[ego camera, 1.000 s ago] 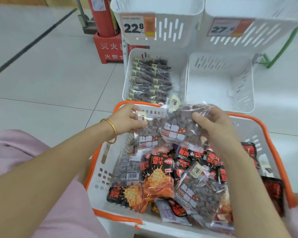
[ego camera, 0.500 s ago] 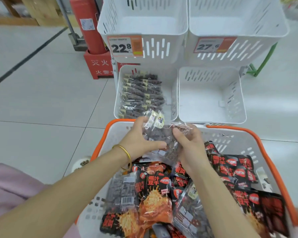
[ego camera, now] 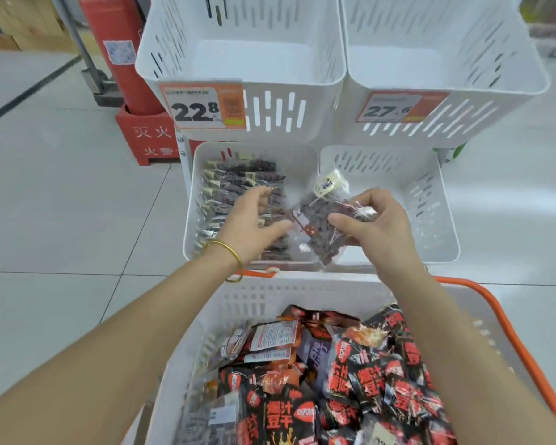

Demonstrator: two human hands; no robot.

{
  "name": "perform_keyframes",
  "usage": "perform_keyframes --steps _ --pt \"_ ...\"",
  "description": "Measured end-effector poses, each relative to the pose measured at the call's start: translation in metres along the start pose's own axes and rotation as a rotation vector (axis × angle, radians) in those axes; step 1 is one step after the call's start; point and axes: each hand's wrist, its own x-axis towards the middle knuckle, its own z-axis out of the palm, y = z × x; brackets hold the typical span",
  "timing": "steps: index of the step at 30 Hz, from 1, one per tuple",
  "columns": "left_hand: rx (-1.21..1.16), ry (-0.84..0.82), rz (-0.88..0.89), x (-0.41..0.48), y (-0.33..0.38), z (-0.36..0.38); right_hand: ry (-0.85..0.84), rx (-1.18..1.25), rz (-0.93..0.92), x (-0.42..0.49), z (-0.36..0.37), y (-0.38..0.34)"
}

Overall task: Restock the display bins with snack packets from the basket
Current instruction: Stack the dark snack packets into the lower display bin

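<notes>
One view is on record, taken from a wide-angle camera worn on the person's head. It faces forward and tilts steeply down toward the floor in front of the person. Range is close. Both forearms enter from the bottom edge. The left hand and the right hand, the latter gripping a snack packet, sit near frame centre. The basket fills the lower part and is cut by the bottom edge. The lower bins lie mid-frame. The upper bins above them are cropped by the top edge, their rims bowed by the lens. A fire extinguisher marks the upper left corner.
</notes>
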Motion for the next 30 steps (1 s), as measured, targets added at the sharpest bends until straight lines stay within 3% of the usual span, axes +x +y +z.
perform_keyframes --steps 3,7,9,14,17,23,26,30 --pt "0.287 0.050 0.035 0.013 -0.028 0.007 0.274 -0.101 -0.003 0.020 0.020 0.020" --pt "0.422 0.019 0.062 0.010 -0.055 0.024 0.348 -0.401 -0.047 0.026 0.049 0.040" --pt "0.438 0.034 0.087 0.008 -0.060 0.029 0.325 -0.491 -0.014 0.022 0.057 0.048" --pt "0.432 0.031 0.084 0.011 -0.063 0.030 0.088 -0.700 0.135 0.011 0.053 0.059" --pt "0.437 0.002 0.072 0.011 -0.062 0.030 0.117 -0.607 0.137 0.006 0.042 0.058" --pt "0.466 -0.018 0.052 0.023 -0.060 0.029 0.417 -0.079 0.102 0.018 0.009 0.047" --pt "0.541 -0.067 0.074 0.034 -0.058 0.031 0.396 -0.049 0.060 0.037 0.014 0.040" --pt "0.717 -0.129 0.100 0.053 -0.059 0.034 0.334 -0.186 -0.032 0.065 0.046 0.042"
